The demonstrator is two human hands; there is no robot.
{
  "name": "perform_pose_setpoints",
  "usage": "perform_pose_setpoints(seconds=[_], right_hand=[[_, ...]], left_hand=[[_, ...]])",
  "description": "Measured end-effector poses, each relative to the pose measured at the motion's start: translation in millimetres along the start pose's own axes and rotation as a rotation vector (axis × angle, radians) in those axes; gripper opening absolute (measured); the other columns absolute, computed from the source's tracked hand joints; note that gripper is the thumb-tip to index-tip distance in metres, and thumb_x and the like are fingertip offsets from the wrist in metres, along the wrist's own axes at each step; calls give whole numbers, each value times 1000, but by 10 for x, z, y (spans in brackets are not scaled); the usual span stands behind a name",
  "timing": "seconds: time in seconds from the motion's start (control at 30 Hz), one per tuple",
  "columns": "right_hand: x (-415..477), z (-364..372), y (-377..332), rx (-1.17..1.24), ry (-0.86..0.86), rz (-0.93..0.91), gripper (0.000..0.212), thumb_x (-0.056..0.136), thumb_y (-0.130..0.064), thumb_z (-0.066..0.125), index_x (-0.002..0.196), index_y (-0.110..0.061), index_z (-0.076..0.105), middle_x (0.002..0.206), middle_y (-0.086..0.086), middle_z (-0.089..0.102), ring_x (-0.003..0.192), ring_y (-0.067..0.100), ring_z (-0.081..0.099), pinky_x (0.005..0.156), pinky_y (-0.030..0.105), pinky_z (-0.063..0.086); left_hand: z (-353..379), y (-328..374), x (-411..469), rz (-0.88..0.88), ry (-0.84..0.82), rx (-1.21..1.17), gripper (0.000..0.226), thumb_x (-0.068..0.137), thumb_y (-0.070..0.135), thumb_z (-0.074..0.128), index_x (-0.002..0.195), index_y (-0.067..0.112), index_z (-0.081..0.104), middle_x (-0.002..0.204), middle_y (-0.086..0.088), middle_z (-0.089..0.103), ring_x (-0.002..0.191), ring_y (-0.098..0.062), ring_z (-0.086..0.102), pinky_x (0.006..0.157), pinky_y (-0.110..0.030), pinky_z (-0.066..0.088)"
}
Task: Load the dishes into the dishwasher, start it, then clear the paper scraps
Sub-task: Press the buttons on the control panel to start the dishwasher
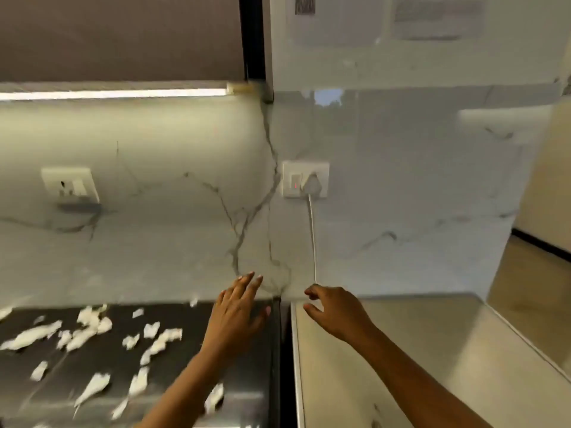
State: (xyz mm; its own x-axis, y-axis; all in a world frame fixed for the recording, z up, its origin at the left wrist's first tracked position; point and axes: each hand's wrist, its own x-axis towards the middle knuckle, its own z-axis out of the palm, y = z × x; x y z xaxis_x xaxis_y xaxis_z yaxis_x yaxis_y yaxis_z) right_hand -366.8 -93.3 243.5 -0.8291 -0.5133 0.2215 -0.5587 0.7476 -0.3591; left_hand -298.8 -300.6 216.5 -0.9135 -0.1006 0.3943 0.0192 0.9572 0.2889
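Here, the left grip [238,313] is spread. Its fingers are straight and a little apart, with the palm turned down, and it holds nothing. It hangs over the right end of the dark glossy counter [105,359]; whether the palm touches the counter, I cannot tell.

The torn white paper scraps [89,332] lie on this counter, all to the left of the left grip. The nearest ones are just beside its wrist and forearm, and the others are scattered further away toward the left edge of the view.

The right grip [335,313] is loosely curled. Thumb and forefinger stand apart and nothing is between them. It is above the back left corner of a pale grey flat top [432,350]. A narrow dark gap [284,350] runs between the two grips and separates this top from the dark counter.

A thin white cable [313,242] comes down the wall and ends just beyond the fingertips of the right grip. If they touch it is not clear. Higher above this grip, the cable starts from a white plug in a white wall socket [306,179] with a small red light.

A second white socket [70,184] sits on the white veined marble wall [185,242], far to the left of the left grip. A bright light strip [114,94] glows well above it.
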Motion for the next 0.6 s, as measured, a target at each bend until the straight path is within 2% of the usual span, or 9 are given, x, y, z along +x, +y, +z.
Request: perform_pose_setpoints(seconds=[0.1, 0.17, 0.33, 0.4, 0.47, 0.53, 0.6], right_hand=[[-1024, 393, 36, 70, -105, 54, 38, 93, -42, 48, 127, -27, 53, 125, -9, 60, 112, 9, 57, 93, 22, 45], [-1699, 660, 8, 85, -184, 102, 38, 93, -43, 48, 127, -29, 52, 126, -10, 59, 114, 7, 54, 93, 21, 43], [-2950, 1111, -179, 119, -209, 192, 38, 92, -38, 51, 129, -26, 52, 133, -8, 53, 125, 10, 43, 99, 24, 37], [-3233, 1272, -245, 61, -218, 190, 40, 93, -35, 49, 130, -22, 51, 140, -4, 47, 130, 15, 39, 103, 27, 33], [-3424, 1385, -297, -1, -209, 187, 47, 92, -42, 41, 132, -19, 50, 144, 1, 42, 133, 20, 37, 107, 30, 29], [-3538, 1455, -318, 10, -171, 195, 68, 85, -55, 21, 135, -19, 48, 148, 3, 38, 136, 21, 35, 111, 34, 24], [-3601, 1510, -292, -12, -161, 176, 79, 79, -58, 7, 139, -21, 44, 150, 1, 35, 139, 18, 30, 112, 37, 20]], left_hand=[[325, 140, -1237, -58, -68, -117, 68, 82, 61, 28, 143, 33, 36, 152, 9, 31, 139, -14, 31, 112, -35, 30], [445, 228, -2012, -88, -140, -130, 63, 82, 58, 31, 140, 34, 40, 148, 10, 36, 135, -14, 37, 107, -33, 32], [583, 381, -3296, -93, -171, -59, 50, 83, 45, 41, 127, 27, 56, 127, 3, 59, 116, -16, 53, 92, -31, 45], [702, 380, -3546, -92, -206, 15, 53, 85, 43, 39, 129, 20, 56, 132, -3, 57, 121, -24, 54, 101, -33, 36], [807, 382, -3694, -72, -219, 82, 55, 89, 41, 37, 136, 16, 50, 141, -6, 49, 132, -24, 43, 110, -35, 20], [818, 373, -3734, -60, -226, 118, 58, 92, 42, 34, 144, 17, 39, 149, -4, 39, 140, -20, 30, 114, -35, 10], [820, 371, -3776, -46, -222, 152, 61, 92, 43, 33, 148, 18, 31, 154, -2, 29, 142, -20, 21, 116, -36, 5]])
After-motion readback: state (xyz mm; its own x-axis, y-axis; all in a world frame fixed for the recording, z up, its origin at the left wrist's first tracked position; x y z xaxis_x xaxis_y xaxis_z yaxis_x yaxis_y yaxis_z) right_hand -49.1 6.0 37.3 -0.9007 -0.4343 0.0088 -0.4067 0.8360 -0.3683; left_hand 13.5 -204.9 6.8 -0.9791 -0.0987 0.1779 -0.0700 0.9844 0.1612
